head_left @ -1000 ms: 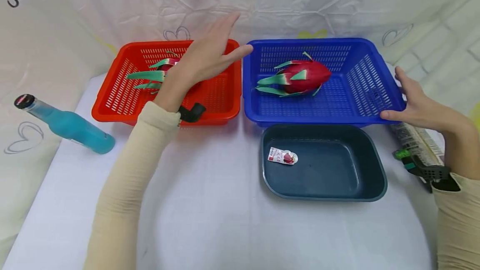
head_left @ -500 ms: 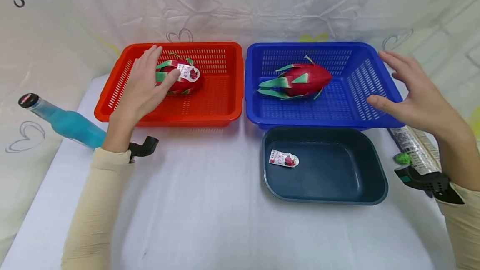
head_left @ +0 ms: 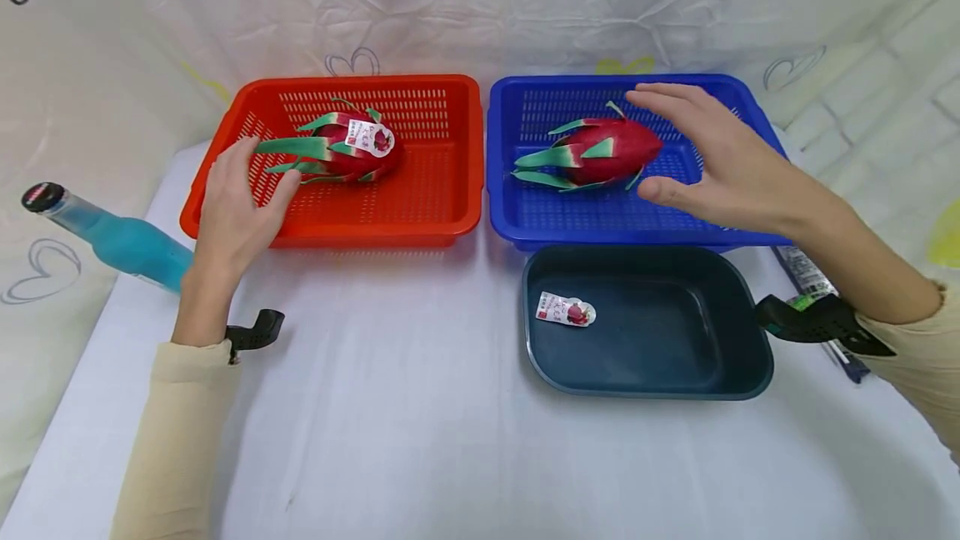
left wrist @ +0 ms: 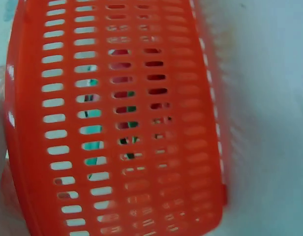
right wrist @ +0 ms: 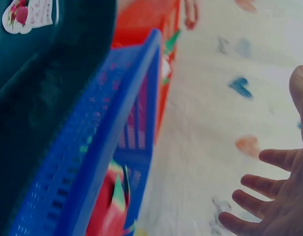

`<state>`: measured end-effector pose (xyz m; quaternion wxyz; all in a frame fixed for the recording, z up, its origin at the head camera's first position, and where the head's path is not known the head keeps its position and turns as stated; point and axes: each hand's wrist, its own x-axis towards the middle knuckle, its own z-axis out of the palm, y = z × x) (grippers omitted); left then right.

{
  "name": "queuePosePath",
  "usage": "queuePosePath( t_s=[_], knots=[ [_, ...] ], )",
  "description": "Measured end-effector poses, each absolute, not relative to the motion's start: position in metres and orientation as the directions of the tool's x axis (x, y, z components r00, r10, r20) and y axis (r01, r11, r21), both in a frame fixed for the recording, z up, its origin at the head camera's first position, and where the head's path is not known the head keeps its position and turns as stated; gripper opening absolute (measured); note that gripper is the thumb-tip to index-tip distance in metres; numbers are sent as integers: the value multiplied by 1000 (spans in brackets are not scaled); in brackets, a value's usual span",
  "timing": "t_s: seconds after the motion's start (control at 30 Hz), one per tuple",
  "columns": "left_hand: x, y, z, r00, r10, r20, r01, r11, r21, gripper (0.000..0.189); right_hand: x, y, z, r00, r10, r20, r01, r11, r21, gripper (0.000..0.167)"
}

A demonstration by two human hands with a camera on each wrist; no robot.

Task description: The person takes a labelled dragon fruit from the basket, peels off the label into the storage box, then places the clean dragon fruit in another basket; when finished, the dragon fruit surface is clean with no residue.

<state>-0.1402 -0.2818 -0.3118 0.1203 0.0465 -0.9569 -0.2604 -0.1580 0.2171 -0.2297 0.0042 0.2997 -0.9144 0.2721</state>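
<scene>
My left hand (head_left: 242,202) is at the front left corner of the red basket (head_left: 442,190), fingers spread over its rim; I cannot tell whether they touch it. In that basket lies a red dragon fruit (head_left: 384,167) with green leaves and a white label (head_left: 369,138). The left wrist view shows the slotted red basket wall (left wrist: 107,187) close up. My right hand (head_left: 720,161) hovers over the blue basket (head_left: 517,219), thumb and fingers apart, just right of a second dragon fruit (head_left: 622,152). Spread fingers (right wrist: 262,184) hold nothing in the right wrist view.
A dark teal tray (head_left: 645,373) stands in front of the blue basket, with a dragon fruit label (head_left: 566,309) lying inside. At the left lies a bottle of blue liquid (head_left: 135,246). A partly hidden printed packet (head_left: 806,271) lies at the right, behind my wrist.
My left hand has moved left and down from above the red basket to its front left corner. My right hand has left the blue basket's right rim and moved left towards the dragon fruit.
</scene>
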Motion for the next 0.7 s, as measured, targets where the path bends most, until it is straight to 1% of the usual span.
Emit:
queuePosePath(
  t_s=[0.17, 0.33, 0.57, 0.7],
  knots=[
    [-133, -287, -319, -937, -201, 285, -50, 886, 462, 69, -163, 183, -227, -793, -605, 79, -573, 695, -433, 85],
    [-128, -292, -324, -919, -252, 303, -98, 891, 443, 66, -168, 159, -228, -768, -641, 18, -597, 705, -383, 87],
    [-123, -293, -330, -889, -352, 292, -174, 851, 496, 64, -176, 129, -231, -717, -696, -36, -637, 676, -370, 88],
    [-122, -293, -333, -863, -390, 321, -173, 825, 538, 65, -182, 112, -228, -686, -727, -21, -674, 646, -357, 87]
  ],
)
